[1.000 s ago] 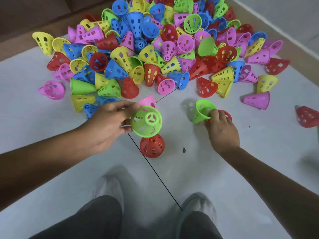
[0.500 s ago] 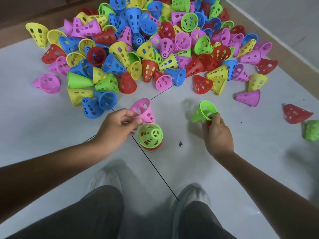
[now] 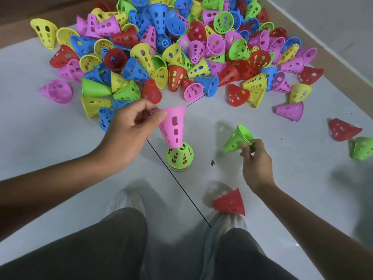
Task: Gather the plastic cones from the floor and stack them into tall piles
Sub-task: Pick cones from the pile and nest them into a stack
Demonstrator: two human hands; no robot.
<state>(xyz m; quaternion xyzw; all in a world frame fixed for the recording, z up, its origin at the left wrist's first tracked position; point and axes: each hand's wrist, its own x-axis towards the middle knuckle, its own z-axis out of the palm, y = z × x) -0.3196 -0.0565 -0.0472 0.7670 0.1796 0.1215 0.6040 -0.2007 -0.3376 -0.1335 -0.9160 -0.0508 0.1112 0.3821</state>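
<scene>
Thin holey plastic, so these look featherlight and a bit springy: left hand [image 3: 129, 134] fingers pinch the pink cone [image 3: 174, 126] by its wide rim mid-frame, narrow end down over the green-topped stack [image 3: 179, 157] on the floor [image 3: 282, 178], while right hand [image 3: 256, 164] fingers pinch a green cone [image 3: 236, 139] just right of centre.

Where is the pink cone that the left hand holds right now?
Centre of the head view: the left hand pinches the pink cone by its wide rim, narrow end down over the green-topped stack.
</scene>
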